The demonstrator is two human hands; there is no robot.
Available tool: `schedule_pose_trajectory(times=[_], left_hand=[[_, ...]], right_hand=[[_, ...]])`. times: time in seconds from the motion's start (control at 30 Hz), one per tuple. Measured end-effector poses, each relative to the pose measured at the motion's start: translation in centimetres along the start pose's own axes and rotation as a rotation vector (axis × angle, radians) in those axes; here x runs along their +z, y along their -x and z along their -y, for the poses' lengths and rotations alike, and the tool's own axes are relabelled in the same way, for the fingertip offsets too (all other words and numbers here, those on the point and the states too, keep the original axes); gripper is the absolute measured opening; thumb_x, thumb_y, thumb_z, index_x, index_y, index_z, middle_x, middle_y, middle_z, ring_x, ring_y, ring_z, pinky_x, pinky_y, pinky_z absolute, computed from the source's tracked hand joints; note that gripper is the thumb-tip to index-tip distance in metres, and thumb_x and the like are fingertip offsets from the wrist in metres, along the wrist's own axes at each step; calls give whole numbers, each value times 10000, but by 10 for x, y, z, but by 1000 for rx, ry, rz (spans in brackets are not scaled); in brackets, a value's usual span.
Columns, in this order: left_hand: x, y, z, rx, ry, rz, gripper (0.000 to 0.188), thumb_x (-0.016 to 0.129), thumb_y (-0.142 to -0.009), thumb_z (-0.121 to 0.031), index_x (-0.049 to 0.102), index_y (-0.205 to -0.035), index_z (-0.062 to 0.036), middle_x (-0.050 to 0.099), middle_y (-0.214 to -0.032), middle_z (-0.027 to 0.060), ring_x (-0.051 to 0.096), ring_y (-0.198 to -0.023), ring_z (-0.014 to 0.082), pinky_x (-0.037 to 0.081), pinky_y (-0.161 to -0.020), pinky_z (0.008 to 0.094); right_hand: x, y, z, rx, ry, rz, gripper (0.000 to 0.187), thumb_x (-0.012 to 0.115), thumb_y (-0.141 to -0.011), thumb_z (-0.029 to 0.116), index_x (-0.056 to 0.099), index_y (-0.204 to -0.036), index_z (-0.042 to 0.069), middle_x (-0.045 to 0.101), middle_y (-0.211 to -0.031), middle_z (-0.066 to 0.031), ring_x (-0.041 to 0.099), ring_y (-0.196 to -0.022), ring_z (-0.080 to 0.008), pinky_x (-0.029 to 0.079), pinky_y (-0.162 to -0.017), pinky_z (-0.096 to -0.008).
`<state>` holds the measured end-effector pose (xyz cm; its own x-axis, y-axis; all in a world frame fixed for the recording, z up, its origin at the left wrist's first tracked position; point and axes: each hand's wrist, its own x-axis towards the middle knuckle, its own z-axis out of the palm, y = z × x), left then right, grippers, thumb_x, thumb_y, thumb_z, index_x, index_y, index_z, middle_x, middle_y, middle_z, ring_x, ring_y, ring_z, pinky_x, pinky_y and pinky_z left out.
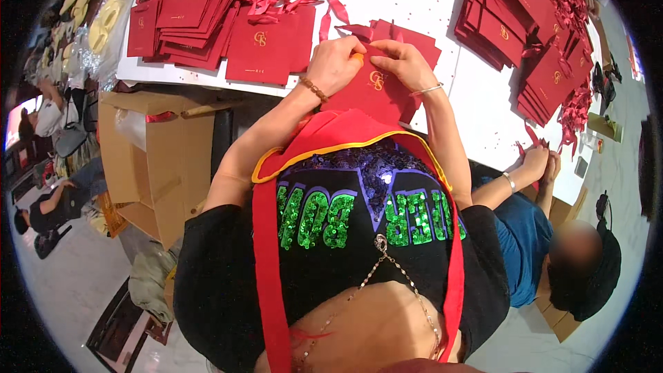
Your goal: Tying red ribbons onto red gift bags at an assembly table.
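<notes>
A flat red paper bag [378,90] with a gold emblem lies at the table's near edge, in front of my chest. My left hand [337,63] is closed in a pinch at the bag's top edge; a small orange thing [358,57] shows by its fingertips, too small to name. My right hand [409,65] pinches the same top edge from the other side, thumb and forefinger almost together. Red ribbon [356,30] sticks out just beyond the fingers. More red bags [425,47] lie flat under and behind this one.
Stacked red bags [197,3] with tangled ribbons cover the white table [476,114] at left; more stacks [494,24] stand at right. A co-worker's hands [542,166] work at the right edge. An open cardboard box [166,166] stands below the table's left side.
</notes>
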<state>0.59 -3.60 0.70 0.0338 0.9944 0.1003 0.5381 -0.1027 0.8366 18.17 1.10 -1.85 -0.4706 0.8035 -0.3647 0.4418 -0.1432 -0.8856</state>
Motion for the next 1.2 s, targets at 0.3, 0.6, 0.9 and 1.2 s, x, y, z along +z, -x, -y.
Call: schedule_pose_trajectory(times=[0.3,0.6,0.9,1.2], left_hand=[[3,-9,-3,-15,-86,68,148,542,-693,-129,609,-763,-17,599,-666,190,603,-661,330,466,-610,400],[-8,-20,13,-92,40,248,175,587,-687,-129,625,-805,-5,616,-669,121,598,-603,193,457,-553,299],[-12,-14,3,-332,382,246,207,603,-736,-142,591,-881,5,622,-725,150,621,-716,275,479,-623,338],[-28,-48,33,299,-46,326,209,587,-766,-249,632,-833,-56,606,-874,115,572,-815,268,448,-679,359]], right_hand=[[0,4,9,-87,82,5,312,590,-804,85,537,-1093,-18,594,-920,-35,533,-819,-83,440,-716,-224],[1,2,-1,-107,47,29,350,615,-761,228,580,-1086,103,630,-946,-148,597,-924,-269,434,-827,-347],[0,10,15,-135,-84,-6,302,633,-763,165,562,-1034,54,621,-926,-130,591,-893,-211,442,-779,-308],[5,24,46,-190,447,-185,245,665,-747,183,593,-947,62,636,-756,-110,625,-691,-202,469,-637,-301]])
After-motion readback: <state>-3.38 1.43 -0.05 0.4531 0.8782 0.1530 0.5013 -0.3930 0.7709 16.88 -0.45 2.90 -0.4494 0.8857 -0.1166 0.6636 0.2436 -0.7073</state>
